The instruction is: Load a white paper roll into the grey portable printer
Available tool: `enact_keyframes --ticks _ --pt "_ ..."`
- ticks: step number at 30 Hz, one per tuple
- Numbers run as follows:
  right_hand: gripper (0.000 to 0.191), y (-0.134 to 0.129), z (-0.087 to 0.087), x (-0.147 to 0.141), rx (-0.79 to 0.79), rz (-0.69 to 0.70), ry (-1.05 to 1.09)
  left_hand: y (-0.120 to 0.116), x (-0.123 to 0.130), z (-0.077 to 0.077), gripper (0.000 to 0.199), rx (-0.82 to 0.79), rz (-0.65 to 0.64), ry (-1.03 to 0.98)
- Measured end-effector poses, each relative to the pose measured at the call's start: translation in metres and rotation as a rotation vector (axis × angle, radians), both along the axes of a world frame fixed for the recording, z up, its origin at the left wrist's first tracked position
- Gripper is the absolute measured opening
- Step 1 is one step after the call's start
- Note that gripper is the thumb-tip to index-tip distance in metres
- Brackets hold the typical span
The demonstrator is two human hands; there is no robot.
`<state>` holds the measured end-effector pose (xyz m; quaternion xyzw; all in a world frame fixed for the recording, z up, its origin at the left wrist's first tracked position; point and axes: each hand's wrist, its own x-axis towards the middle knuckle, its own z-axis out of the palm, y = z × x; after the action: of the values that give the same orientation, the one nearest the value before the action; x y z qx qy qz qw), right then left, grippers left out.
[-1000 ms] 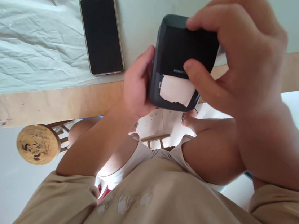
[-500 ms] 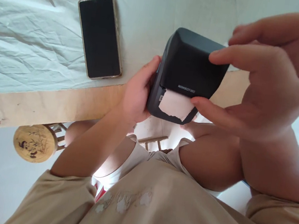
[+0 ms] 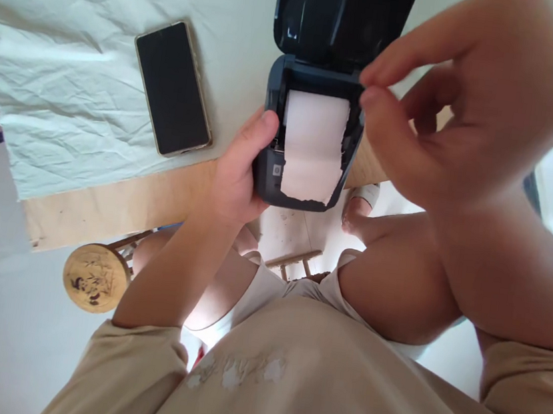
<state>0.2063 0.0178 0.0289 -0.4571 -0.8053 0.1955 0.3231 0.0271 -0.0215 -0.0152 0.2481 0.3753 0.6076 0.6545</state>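
L grip wraps printer's L side by edge of desk, prob. steadying it w/ lid up, paper exposed; R grip nearly pinched at R rim, can't tell if holding anything.

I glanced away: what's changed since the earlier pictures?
The lid of the printer has swung up and back, baring more white paper. The right hand, earlier on the closed lid, now has thumb and fingertip close together by the printer's right edge, contact unclear. The left hand still holds the printer; the phone still lies on the cloth.
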Motion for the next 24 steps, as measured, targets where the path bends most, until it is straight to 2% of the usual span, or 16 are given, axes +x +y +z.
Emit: enact_keyframes --ticks 3,5,7,10,13,17,20,24 --pt "0.021 0.002 0.006 -0.013 0.151 0.004 -0.267 0.0 -0.001 0.003 0.018 -0.009 -0.093 0.024" --pt "0.017 0.001 0.008 -0.018 0.121 0.001 -0.421 0.0 0.0 0.003 0.015 -0.005 -0.103 0.057" --pt "0.012 -0.001 0.01 -0.02 0.008 -0.006 -0.469 -0.001 0.001 0.003 0.016 0.004 -0.042 0.092" --pt "0.01 -0.002 0.01 -0.018 -0.038 0.005 -0.444 -0.004 0.003 0.003 0.017 0.022 -0.05 0.105" --pt "0.024 -0.002 0.007 -0.015 0.079 0.034 -0.429 -0.005 0.003 0.004 0.014 -0.018 -0.057 0.103" --pt "0.03 -0.002 0.005 -0.015 0.161 0.026 -0.452 -0.006 0.001 0.004 0.014 -0.028 -0.06 0.104" --pt "0.036 -0.004 0.011 -0.013 0.115 0.066 -0.341 -0.005 -0.003 0.003 0.015 0.01 -0.113 0.078" --pt "0.033 -0.003 0.018 0.006 -0.085 0.141 -0.017 -0.004 -0.01 0.001 0.016 0.015 -0.181 0.006"
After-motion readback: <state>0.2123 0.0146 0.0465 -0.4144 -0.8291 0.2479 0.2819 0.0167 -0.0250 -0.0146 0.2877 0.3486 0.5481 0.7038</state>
